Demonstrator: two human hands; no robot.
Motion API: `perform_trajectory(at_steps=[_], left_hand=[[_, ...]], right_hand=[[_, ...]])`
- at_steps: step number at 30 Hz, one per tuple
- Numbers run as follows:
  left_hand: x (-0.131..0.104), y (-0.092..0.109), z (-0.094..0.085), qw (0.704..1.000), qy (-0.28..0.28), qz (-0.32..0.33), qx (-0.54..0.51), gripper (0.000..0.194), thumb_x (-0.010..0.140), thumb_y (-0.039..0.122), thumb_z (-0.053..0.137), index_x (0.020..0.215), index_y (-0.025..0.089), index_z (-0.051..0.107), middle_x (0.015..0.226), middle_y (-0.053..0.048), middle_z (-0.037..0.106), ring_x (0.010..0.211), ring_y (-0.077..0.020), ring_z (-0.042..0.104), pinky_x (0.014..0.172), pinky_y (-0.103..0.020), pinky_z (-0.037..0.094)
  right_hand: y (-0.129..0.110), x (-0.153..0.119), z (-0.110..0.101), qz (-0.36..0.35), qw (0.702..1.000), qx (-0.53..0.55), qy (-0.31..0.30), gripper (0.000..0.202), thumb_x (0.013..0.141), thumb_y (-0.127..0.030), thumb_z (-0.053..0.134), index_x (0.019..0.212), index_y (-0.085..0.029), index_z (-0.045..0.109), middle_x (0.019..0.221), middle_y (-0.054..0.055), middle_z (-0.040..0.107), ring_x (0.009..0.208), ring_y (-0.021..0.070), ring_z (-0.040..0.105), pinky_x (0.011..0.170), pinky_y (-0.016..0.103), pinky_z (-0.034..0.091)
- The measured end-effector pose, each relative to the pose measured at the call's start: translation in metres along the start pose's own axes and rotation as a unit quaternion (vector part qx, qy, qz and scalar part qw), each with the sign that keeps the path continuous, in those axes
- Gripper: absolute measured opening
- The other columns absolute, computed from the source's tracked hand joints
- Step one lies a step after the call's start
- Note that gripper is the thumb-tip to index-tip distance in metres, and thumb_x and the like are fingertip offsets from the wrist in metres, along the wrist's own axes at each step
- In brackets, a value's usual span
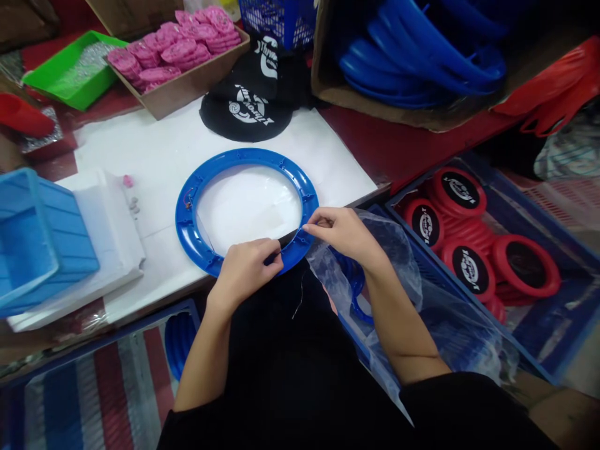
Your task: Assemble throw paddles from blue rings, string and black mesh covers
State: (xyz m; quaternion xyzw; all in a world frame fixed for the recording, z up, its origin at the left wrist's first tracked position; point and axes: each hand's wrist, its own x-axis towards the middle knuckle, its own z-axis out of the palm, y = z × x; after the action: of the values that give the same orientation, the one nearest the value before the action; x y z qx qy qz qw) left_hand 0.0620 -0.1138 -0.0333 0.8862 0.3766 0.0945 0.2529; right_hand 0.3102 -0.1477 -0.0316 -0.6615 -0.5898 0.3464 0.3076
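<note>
A blue plastic ring (244, 156), with small posts and slots on its upturned face, lies partly over the white table edge in front of me. Across its near rim, my left hand (248, 265) is closed, thumb and fingers pressed together. At the near-right inner edge my right hand (344, 234) pinches with thumb and forefinger. Whatever is between the fingertips is too small or hidden to make out. Thin strands run along the ring's left inner edge, where a small copper-coloured part (188, 200) sits. A fine loose thread (301, 294) hangs over my dark clothing.
Behind the ring lie black printed fabric discs (248, 115) and a box of pink bundles (175, 53). A light-blue bin (70, 231) stands left, a green tray (70, 87) farther back. Blue rings (398, 56) fill a carton. Red printed discs (462, 194) sit in a crate at right.
</note>
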Motion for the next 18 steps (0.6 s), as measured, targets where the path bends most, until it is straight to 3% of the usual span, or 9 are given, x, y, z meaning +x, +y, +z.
perform_trajectory(at_steps=[4, 12, 18], left_hand=[[-0.004, -0.005, 0.005, 0.997, 0.017, 0.063, 0.044, 0.027, 0.1, 0.018, 0.056, 0.12, 0.025, 0.074, 0.102, -0.002, 0.082, 0.085, -0.0173, 0.074, 0.068, -0.027, 0.045], [-0.009, -0.014, 0.012, 0.986, 0.029, 0.134, 0.096, 0.035, 0.11, 0.019, 0.046, 0.139, 0.022, 0.067, 0.096, -0.006, 0.08, 0.079, -0.0173, 0.075, 0.069, -0.028, 0.052], [-0.009, -0.01, 0.004, 0.976, -0.012, 0.156, 0.153, 0.042, 0.108, 0.015, 0.045, 0.146, 0.02, 0.062, 0.101, -0.009, 0.079, 0.078, -0.0183, 0.073, 0.067, -0.029, 0.053]], right_hand=[[-0.006, 0.001, -0.001, -0.009, 0.999, -0.039, 0.002, 0.016, 0.092, -0.032, 0.073, 0.079, -0.022, 0.071, 0.058, -0.006, 0.047, 0.059, 0.0119, 0.04, 0.062, 0.031, 0.03], [-0.019, -0.004, 0.001, -0.049, 0.982, -0.176, 0.04, 0.011, 0.096, -0.027, 0.071, 0.085, -0.024, 0.072, 0.079, 0.001, 0.069, 0.073, 0.0176, 0.057, 0.068, 0.032, 0.033], [-0.006, 0.005, -0.007, -0.032, 0.995, -0.097, -0.023, 0.019, 0.096, -0.037, 0.072, 0.082, -0.024, 0.073, 0.06, -0.005, 0.049, 0.06, 0.0141, 0.044, 0.064, 0.032, 0.031]])
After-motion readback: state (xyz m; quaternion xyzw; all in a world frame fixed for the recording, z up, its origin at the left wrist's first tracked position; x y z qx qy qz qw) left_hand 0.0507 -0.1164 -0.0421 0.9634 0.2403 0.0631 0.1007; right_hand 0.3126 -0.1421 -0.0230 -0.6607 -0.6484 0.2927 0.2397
